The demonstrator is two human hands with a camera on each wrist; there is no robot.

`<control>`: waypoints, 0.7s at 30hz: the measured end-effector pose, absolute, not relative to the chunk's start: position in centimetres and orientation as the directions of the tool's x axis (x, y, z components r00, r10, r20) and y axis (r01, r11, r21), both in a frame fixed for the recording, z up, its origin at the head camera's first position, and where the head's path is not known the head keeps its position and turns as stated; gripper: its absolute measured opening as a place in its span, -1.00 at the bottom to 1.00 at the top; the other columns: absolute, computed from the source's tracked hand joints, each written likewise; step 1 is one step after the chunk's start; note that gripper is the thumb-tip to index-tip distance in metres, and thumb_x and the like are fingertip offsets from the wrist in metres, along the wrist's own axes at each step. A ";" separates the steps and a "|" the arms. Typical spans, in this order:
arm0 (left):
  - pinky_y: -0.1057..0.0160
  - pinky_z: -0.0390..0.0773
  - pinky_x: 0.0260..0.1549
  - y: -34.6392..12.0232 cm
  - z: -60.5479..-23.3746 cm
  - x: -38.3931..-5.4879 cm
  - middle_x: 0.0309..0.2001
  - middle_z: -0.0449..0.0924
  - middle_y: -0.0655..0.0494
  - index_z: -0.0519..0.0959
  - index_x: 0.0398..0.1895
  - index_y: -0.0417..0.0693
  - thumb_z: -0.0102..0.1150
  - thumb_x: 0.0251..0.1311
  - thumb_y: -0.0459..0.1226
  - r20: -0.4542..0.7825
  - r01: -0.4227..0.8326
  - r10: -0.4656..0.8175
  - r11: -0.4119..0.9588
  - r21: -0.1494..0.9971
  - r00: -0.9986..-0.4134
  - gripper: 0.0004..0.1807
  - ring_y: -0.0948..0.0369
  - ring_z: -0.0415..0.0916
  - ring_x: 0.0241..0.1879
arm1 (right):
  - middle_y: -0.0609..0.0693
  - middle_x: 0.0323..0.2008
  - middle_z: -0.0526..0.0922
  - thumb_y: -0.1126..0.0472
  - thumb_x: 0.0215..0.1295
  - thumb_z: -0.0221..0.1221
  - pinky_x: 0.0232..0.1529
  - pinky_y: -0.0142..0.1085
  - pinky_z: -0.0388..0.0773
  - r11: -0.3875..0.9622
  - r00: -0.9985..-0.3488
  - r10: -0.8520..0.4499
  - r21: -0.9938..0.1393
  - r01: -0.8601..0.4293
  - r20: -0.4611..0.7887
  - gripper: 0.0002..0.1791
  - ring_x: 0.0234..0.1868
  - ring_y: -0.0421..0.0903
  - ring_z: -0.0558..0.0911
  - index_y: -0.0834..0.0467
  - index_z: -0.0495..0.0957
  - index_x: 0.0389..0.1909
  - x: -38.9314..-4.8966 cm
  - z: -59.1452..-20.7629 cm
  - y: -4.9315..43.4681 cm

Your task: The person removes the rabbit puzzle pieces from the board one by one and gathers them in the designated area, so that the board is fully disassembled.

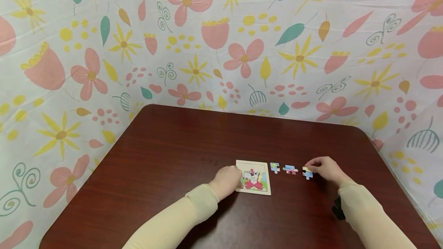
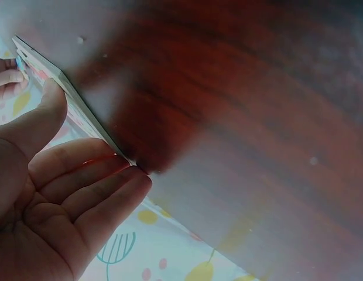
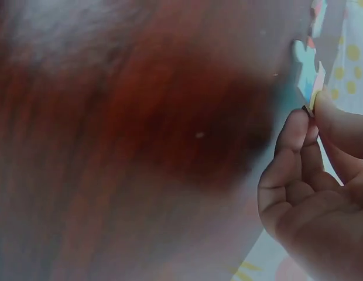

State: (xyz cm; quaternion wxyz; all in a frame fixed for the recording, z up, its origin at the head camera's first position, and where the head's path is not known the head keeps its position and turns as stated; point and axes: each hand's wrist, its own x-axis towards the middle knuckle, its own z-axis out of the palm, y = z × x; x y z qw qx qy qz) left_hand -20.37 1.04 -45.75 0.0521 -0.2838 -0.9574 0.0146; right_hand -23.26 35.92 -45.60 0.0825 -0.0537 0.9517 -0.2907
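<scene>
A square wooden jigsaw puzzle board [image 1: 253,193] with a pale frame and a cartoon animal picture lies on the table. My left hand [image 1: 226,180] holds it by its left edge. In the left wrist view, the thumb [image 2: 53,96] lies over the frame and the fingertips meet its side. To the right of the board, my right hand [image 1: 327,169] pinches a blue and yellow puzzle piece [image 1: 306,174] between thumb and fingers. Between board and hand lie two loose pieces, a blue one with yellow [image 1: 274,166] and a blue and pink one [image 1: 290,170].
The dark brown table [image 1: 180,141] has rounded corners and a glossy surface. A flower-printed cloth [image 1: 221,49] hangs behind it and along the sides. A black object [image 1: 338,208] shows at the right wrist, below the cream sleeve [image 1: 367,210].
</scene>
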 end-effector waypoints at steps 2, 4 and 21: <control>0.36 0.52 -0.58 1.0 -45.7 -20.4 -0.56 0.64 0.20 0.64 -0.67 0.04 0.44 -0.14 -0.01 0.095 0.544 0.547 0.837 -0.057 -0.832 -0.73 0.31 0.54 -0.59 | 0.11 -0.30 0.64 0.24 0.26 0.19 -0.32 -0.21 0.43 0.830 -0.983 -0.143 -0.555 -0.054 -0.117 -0.85 -0.37 -0.10 0.48 0.26 0.66 -0.29 -23.3 -45.9 36.1; 0.36 0.52 -0.58 1.0 -45.7 -20.4 -0.55 0.64 0.20 0.64 -0.68 0.04 0.45 -0.15 -0.01 0.098 0.545 0.548 0.837 -0.055 -0.831 -0.73 0.31 0.54 -0.59 | 0.09 -0.31 0.65 0.25 0.25 0.20 -0.32 -0.21 0.43 0.836 -0.986 -0.132 -0.546 -0.054 -0.105 -0.86 -0.38 -0.11 0.47 0.24 0.66 -0.30 -23.3 -46.0 36.1; 0.36 0.52 -0.57 0.8 -45.6 -20.4 -0.54 0.65 0.20 0.64 -0.67 0.04 0.44 -0.13 -0.02 0.086 0.539 0.540 0.841 -0.042 -0.837 -0.73 0.31 0.54 -0.58 | 0.05 -0.34 0.62 0.12 0.30 0.18 -0.35 -0.20 0.40 0.836 -0.990 -0.121 -0.546 -0.059 -0.078 -0.76 -0.42 -0.12 0.46 0.23 0.62 -0.22 -23.2 -46.6 35.5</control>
